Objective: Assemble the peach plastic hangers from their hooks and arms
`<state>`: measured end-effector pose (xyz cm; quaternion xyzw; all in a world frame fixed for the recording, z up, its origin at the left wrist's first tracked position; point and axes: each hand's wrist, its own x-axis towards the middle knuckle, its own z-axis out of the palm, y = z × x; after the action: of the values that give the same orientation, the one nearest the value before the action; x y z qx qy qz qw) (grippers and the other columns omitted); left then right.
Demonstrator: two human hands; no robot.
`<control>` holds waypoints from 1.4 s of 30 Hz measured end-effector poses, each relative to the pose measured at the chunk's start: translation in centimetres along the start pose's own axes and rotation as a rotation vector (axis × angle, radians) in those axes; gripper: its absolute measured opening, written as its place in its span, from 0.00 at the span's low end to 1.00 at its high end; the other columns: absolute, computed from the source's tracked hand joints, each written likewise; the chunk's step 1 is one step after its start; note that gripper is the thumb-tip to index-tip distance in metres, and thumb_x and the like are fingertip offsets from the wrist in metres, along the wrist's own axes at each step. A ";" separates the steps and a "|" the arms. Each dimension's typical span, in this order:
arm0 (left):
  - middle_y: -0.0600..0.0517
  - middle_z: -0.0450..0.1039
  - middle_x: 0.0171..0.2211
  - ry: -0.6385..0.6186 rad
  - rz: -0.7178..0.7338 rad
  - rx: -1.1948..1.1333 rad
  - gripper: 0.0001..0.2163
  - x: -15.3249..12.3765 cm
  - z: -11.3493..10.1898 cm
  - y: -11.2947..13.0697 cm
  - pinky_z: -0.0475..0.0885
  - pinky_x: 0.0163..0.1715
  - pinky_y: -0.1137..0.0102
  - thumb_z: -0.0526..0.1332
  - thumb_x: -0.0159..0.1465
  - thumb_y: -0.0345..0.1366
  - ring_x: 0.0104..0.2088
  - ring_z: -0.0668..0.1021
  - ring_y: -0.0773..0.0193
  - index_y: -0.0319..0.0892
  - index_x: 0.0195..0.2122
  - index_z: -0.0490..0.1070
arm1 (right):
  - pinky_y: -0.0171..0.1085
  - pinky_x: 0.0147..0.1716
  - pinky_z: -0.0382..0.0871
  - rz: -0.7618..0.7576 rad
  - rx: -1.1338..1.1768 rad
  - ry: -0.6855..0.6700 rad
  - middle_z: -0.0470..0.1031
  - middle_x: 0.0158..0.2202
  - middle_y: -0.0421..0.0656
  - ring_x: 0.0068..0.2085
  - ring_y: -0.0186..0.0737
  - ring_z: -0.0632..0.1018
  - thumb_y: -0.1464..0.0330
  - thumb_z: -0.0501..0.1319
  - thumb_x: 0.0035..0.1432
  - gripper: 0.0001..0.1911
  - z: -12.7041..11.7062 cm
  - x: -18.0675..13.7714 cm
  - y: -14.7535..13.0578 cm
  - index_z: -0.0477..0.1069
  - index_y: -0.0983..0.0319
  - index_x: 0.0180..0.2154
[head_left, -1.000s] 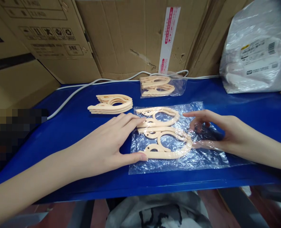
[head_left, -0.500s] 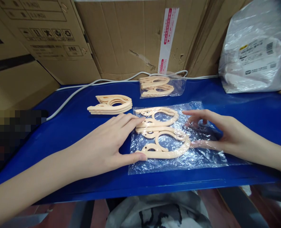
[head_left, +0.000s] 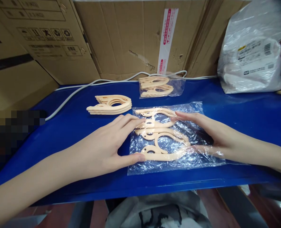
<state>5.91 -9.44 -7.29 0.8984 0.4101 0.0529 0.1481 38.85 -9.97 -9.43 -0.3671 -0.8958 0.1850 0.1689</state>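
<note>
Two side-by-side groups of beige folding hangers (head_left: 164, 156), folded up, lie in a clear plastic bag (head_left: 154, 167) on the blue table. My left hand (head_left: 107, 145) rests at their left ends, fingertips on the upper group and thumb on the lower one's near edge. At the right, my right hand (head_left: 209, 129) is spread, its fingertips touching the upper group's rounded end. Its thumb is by the lower group's end, where shiny film seems to cover it. I cannot tell how far the hand is inside the bag.
A loose stack of folded hangers (head_left: 109, 106) lies behind my left hand. Farther back is another bagged set of hangers (head_left: 156, 87). A white cable (head_left: 69, 104) runs along the cardboard boxes (head_left: 126, 38). A large white plastic bag (head_left: 249, 63) stands at back right.
My right hand has moved left, and its fingertips now reach the upper hangers' rounded end. The left hand stays in place.
</note>
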 end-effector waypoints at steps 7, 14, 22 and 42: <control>0.44 0.63 0.64 0.013 0.014 0.010 0.35 0.1 -0.1 0.2 0.70 0.59 0.53 0.58 0.64 0.60 0.64 0.68 0.43 0.46 0.66 0.60 | 0.51 0.60 0.68 0.018 -0.021 0.032 0.65 0.67 0.42 0.64 0.51 0.68 0.52 0.64 0.60 0.42 0.1 -0.2 0.0 0.49 0.46 0.70; 0.45 0.65 0.63 0.040 0.036 0.018 0.32 0.0 -0.1 0.6 0.71 0.58 0.56 0.58 0.65 0.59 0.62 0.70 0.47 0.46 0.64 0.63 | 0.52 0.58 0.71 0.027 -0.031 0.039 0.64 0.67 0.40 0.63 0.52 0.69 0.52 0.63 0.60 0.40 0.3 -0.3 -0.1 0.48 0.42 0.69; 0.47 0.67 0.62 0.061 0.105 0.043 0.26 -0.3 -0.1 0.9 0.68 0.60 0.57 0.56 0.68 0.56 0.61 0.70 0.50 0.48 0.61 0.68 | 0.52 0.61 0.67 0.050 0.005 0.030 0.61 0.69 0.37 0.65 0.50 0.67 0.52 0.63 0.61 0.41 0.1 -0.7 -0.4 0.46 0.39 0.69; 0.47 0.67 0.62 0.064 0.117 0.070 0.24 -0.5 0.1 1.0 0.69 0.58 0.57 0.59 0.67 0.52 0.59 0.71 0.49 0.49 0.61 0.68 | 0.46 0.63 0.65 0.077 0.046 0.044 0.64 0.68 0.38 0.65 0.46 0.68 0.53 0.64 0.61 0.38 0.1 -0.2 -0.2 0.53 0.44 0.68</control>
<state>6.33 -10.40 -7.03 0.9233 0.3630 0.0756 0.1002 38.81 -10.29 -9.48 -0.4012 -0.8727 0.2035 0.1898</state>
